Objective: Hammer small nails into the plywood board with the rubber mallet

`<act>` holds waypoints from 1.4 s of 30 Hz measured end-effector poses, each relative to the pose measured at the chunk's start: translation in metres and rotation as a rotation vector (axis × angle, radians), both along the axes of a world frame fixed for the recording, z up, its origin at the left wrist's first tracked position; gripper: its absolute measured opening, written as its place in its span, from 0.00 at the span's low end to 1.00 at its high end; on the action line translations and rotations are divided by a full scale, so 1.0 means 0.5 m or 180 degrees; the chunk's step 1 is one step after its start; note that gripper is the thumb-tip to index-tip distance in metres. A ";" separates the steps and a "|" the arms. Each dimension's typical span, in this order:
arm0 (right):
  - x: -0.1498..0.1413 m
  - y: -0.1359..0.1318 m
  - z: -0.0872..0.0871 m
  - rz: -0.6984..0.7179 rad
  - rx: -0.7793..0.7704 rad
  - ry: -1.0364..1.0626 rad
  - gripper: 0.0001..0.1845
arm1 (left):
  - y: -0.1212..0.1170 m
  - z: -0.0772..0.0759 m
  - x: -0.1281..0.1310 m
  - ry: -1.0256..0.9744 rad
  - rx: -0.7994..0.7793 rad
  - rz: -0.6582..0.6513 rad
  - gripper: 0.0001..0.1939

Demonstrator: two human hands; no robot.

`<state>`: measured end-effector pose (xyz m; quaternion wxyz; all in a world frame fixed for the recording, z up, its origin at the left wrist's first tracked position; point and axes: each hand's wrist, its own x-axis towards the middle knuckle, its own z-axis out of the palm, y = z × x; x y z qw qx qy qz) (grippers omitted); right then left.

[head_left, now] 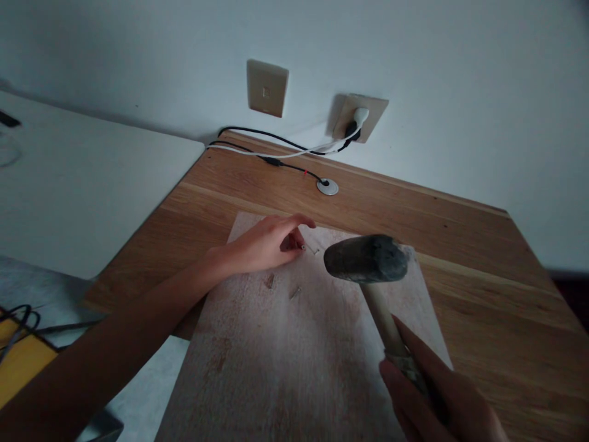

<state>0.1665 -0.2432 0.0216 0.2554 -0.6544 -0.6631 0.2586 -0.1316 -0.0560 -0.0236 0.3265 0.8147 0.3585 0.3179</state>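
Note:
My right hand [432, 399] is wrapped round the wooden handle of a hammer [368, 259], whose dark head hovers above a pale plywood board [285, 362]. My left hand [269, 244] reaches over the board's far end, fingers pinched on a small nail [304, 247] held against the board. Two more nails lie flat on the board, one [270, 281] just below my left hand and another [295, 292] beside it. The hammer head is a short way right of the pinched nail.
The board lies on a wooden desk [483, 276] against a white wall. Black and white cables [276, 153] run from a wall socket [356, 118] to a round grommet [327, 186]. A white tabletop [83, 178] adjoins on the left; a yellow object [21, 362] with cables sits lower left.

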 end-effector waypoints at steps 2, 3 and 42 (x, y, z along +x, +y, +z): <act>-0.015 0.020 0.020 0.0282 -0.0013 -0.0041 0.28 | -0.001 0.001 0.000 -0.0026 -0.0042 -0.0011 0.26; -0.021 0.030 0.030 0.0491 -0.0042 -0.0079 0.29 | -0.001 0.003 0.000 -0.0031 -0.0068 -0.0033 0.26; -0.056 0.070 0.050 0.0976 0.0007 -0.0367 0.30 | 0.003 -0.004 -0.003 -0.0129 0.0192 -0.0133 0.26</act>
